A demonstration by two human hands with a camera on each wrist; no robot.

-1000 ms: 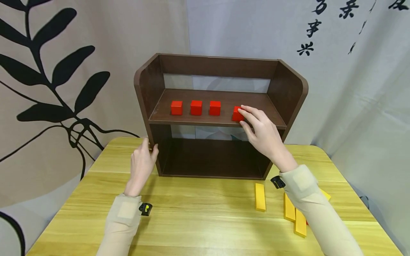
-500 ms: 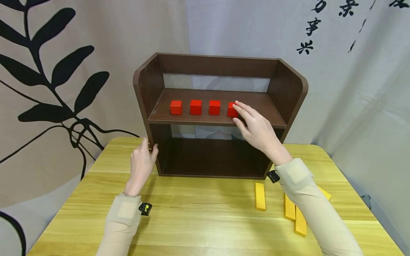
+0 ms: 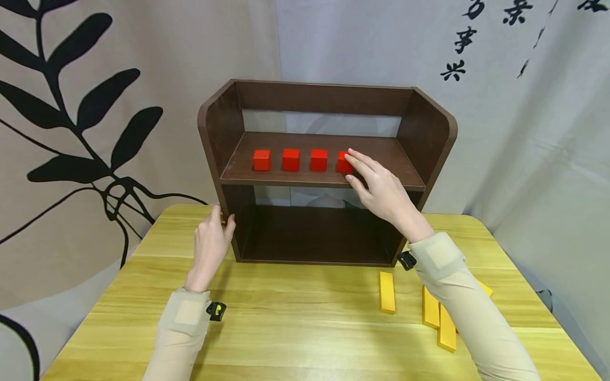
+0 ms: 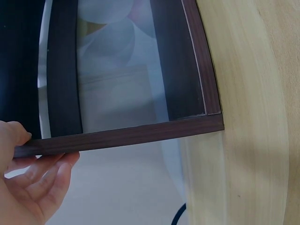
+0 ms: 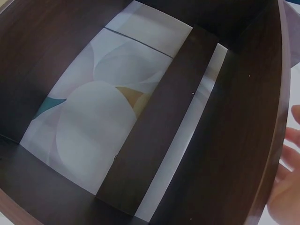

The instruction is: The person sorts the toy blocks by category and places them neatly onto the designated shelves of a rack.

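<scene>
A dark brown shelf unit (image 3: 429, 132) stands on the yellow wooden table (image 3: 295, 328). Three red cubes (image 3: 290, 159) stand in a row on its upper shelf. A fourth red cube (image 3: 341, 163) stands at the right end of the row. My right hand (image 3: 348, 166) pinches it, with the index finger over its top and the thumb at its front. My left hand (image 3: 224, 216) grips the shelf unit's left side panel low down. In the left wrist view the thumb sits on the panel's edge (image 4: 140, 133) and the fingers (image 4: 56, 176) curl behind it.
Several flat yellow blocks (image 3: 387, 292) lie on the table at the right, in front of the shelf unit and partly under my right sleeve. The unit's lower compartment (image 5: 154, 140) shows only its panels and the cloth behind. Curtains hang close behind the table.
My right hand has slid the fourth red cube leftward on the upper shelf into line with the other three. The left hand has kept its hold on the side panel.
</scene>
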